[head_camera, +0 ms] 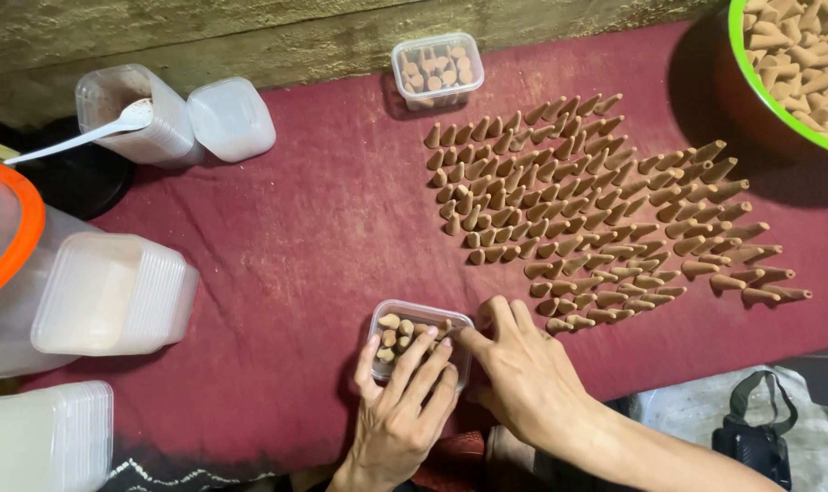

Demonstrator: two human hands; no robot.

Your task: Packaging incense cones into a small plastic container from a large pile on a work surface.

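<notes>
Left hand (402, 405) steadying cone-filled box (420, 341), right hand (523, 369) beside

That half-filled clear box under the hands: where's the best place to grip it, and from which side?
Grip the small clear box by its two short side walls, coming from above on the near side. It sits upright and open, so tilting would likely spill the brown cones inside. The left hand already spans it; the right hand touches its right wall.

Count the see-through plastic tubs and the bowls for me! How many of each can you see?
Small clear tubs with brown cones inside: 2, one under the left hand and right hand at, one by the wall
Clear tub holding a white spoon: 1
Empty clear tub beside it: 1
Green-rimmed bowl of cones: 1
Total: 5
</notes>
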